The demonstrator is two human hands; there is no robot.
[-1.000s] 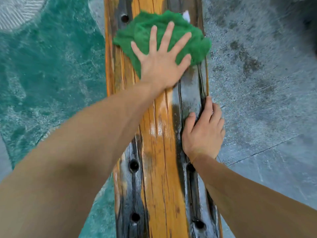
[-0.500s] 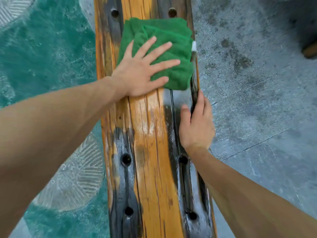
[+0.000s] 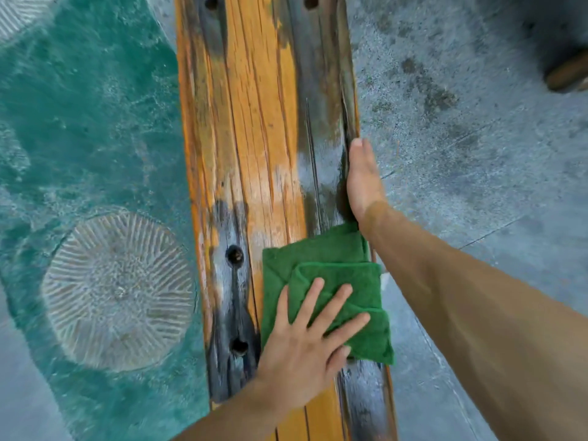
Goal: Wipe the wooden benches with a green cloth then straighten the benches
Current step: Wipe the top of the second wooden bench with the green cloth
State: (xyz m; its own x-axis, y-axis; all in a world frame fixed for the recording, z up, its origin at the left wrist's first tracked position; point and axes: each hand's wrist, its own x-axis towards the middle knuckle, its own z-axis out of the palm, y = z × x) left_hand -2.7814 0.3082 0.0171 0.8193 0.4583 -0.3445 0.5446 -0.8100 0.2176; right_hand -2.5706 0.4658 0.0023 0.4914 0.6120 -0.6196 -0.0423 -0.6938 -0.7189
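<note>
A long wooden bench [image 3: 261, 128] runs up the middle of the head view, orange with dark worn streaks and bolt holes. A folded green cloth [image 3: 356, 281] lies flat on its near right part, overhanging the right edge a little. My left hand [image 3: 305, 348] presses down on the cloth with the fingers spread. Just beyond the cloth, my right hand [image 3: 362, 183] grips the bench's right edge, thumb side up, with the fingers hidden over the side. A damp sheen shows on the wood beside that hand.
Left of the bench the ground is painted teal, with a round ribbed stone disc [image 3: 117, 291] set in it. Grey concrete floor [image 3: 461, 138] lies to the right. A dark object with a brown end [image 3: 566, 71] sits at the far right edge.
My left hand has dragged the cloth toward me along the bench, from beyond my right hand to nearer than it. My right hand has turned from lying on the top to gripping the edge.
</note>
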